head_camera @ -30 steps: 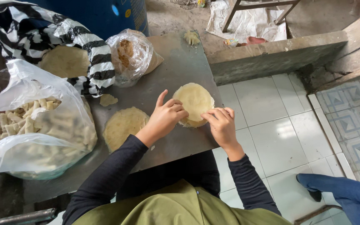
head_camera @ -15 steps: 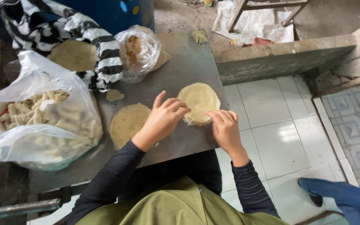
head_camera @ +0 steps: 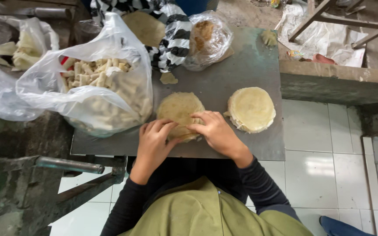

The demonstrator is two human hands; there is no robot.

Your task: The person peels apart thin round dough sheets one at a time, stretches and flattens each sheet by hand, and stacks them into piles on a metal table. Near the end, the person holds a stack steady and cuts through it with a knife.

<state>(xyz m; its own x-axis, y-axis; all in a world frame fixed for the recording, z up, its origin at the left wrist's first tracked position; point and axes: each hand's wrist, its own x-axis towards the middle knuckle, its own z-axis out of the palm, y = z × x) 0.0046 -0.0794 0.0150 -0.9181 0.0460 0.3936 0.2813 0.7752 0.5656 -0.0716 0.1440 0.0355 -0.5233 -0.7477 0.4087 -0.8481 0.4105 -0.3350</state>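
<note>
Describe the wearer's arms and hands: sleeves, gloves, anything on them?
Both arms wear snug black long sleeves ending at the wrists. Left hand and right hand are bare: no gloves, rings or watch visible. An olive-green apron covers the lap.

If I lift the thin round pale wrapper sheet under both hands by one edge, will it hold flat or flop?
Probably flop: the thin round pale wrapper sheet lies limp and flat on the grey metal table, its near edge already curling under the left hand and right hand. It looks thin, so it is likely light and may tear if pulled.
</note>
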